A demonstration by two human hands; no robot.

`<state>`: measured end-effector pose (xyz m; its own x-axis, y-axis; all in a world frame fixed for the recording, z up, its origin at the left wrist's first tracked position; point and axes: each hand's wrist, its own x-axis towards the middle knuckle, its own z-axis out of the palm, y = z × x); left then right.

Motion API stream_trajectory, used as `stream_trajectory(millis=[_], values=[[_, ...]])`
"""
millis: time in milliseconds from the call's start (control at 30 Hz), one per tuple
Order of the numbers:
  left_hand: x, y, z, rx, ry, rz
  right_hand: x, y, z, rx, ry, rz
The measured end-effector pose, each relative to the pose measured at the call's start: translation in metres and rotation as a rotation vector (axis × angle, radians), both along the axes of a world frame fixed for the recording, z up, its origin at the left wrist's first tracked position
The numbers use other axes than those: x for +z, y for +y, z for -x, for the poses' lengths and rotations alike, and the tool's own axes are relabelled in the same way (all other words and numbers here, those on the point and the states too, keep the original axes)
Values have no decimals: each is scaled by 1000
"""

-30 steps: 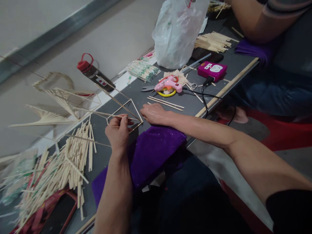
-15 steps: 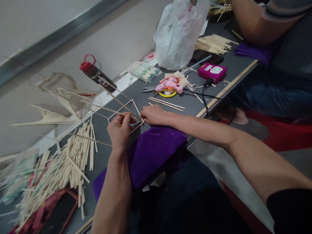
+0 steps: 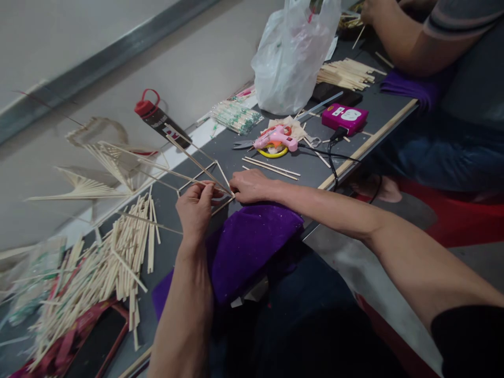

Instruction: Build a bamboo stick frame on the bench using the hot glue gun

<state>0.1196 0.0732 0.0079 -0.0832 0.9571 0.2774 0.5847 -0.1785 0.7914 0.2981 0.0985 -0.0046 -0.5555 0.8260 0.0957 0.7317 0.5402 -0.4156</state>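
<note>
Your left hand (image 3: 195, 207) pinches a stick (image 3: 177, 172); just apart from it, your right hand (image 3: 250, 186) has its fingertips at the near corner of the stick frame (image 3: 225, 177), their grip unclear. From your right hand, the glue gun (image 3: 275, 137) lies at one o'clock, the purple cloth (image 3: 255, 241) at six.

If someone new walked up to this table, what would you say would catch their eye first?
Probably the deep purple cloth at the near edge of the grey table, just below the right hand. Next might come the bulky white plastic bag towards the wall, and the pink glue gun lying beyond that hand.
</note>
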Motion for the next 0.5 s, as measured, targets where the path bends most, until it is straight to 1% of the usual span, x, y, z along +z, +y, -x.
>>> stream_trajectory(millis=[500], values=[[-2, 1, -2, -12, -27, -7, -1, 0, 0, 6, -15, -36]])
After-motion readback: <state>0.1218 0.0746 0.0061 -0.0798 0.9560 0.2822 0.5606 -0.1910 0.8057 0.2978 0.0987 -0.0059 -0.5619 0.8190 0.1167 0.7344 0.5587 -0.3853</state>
